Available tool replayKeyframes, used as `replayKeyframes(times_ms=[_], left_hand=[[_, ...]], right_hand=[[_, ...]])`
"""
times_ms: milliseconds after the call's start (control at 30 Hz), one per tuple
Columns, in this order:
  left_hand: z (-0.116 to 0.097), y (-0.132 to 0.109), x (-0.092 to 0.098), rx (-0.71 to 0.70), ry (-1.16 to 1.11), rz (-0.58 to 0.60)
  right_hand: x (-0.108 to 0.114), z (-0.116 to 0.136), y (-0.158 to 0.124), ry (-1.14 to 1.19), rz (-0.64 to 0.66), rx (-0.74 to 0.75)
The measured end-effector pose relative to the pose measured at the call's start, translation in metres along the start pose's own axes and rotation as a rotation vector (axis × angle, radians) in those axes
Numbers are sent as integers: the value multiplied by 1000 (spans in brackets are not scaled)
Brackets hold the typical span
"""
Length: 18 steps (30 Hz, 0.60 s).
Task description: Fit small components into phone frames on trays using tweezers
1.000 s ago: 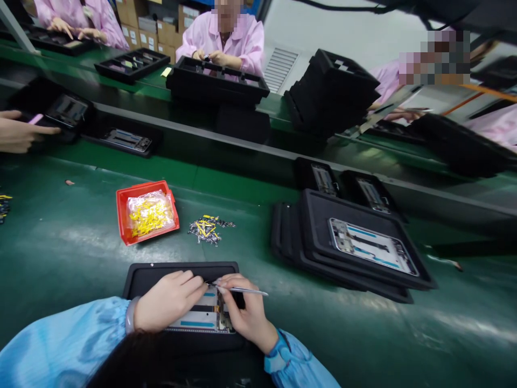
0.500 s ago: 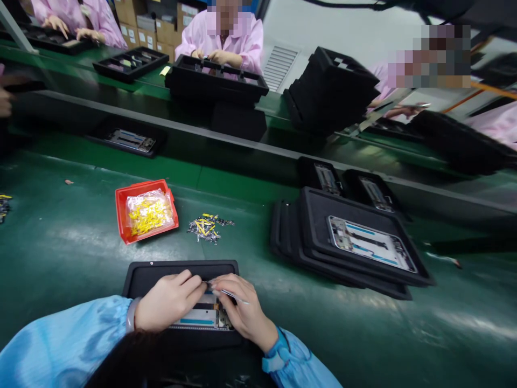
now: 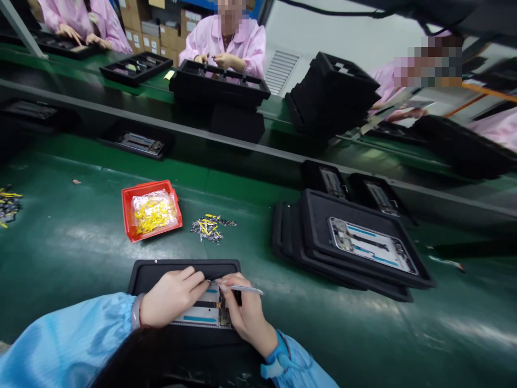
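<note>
Green workbench (image 3: pixel 363 345) spreads beneath your forearms, the broadest thing before you. To your right sits a stack of black trays (image 3: pixel 317 215), well apart from your hands; directly in front of you lies the working tray (image 3: pixel 161 268), also black, partly covered by your arms. In it rests the phone-like frame (image 3: pixel 202 312) you are busy with, lying flat, its left part hidden by your left hand (image 3: pixel 173 299). That hand's fingers are bunched together over the frame's far edge; I cannot tell whether they pinch anything, because the tips are hidden. Your right hand (image 3: pixel 248 312) covers part of the frame's right end, its fingertips close to those of the left. Beyond the tray stands the red bin (image 3: pixel 128 215), with a clear bag of yellow pieces (image 3: pixel 155 213) inside, and just beside the bin lies a loose heap of small parts (image 3: pixel 208 227). Slimmer again is the silver tool (image 3: pixel 246 289), clamped in your right fingers, its working end among your fingertips. As for progress, the frame already carries blue strips (image 3: pixel 200 319) and a dark band; the far edge looks unfinished, judging by both hands gathered there, and the heap suggests many pieces remain unused.
</note>
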<state>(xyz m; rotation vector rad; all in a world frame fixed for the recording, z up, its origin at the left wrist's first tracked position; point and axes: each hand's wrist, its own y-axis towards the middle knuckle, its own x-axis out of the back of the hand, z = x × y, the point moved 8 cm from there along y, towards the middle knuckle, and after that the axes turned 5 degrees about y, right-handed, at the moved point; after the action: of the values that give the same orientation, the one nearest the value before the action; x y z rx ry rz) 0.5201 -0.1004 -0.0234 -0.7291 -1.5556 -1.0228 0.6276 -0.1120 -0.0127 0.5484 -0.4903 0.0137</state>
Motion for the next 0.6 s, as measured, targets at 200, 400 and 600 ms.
replayKeyframes(times_ms=[200,400,600], left_hand=[[1,-1,-3,12,-26,40],[0,0,-4,22,-13,31],[0,0,-4,36,6,9]], right_hand=[[0,-1,2,69,8,-21],[-4,-1,2,17,42,1],[-8,3,3,-10,89,64]])
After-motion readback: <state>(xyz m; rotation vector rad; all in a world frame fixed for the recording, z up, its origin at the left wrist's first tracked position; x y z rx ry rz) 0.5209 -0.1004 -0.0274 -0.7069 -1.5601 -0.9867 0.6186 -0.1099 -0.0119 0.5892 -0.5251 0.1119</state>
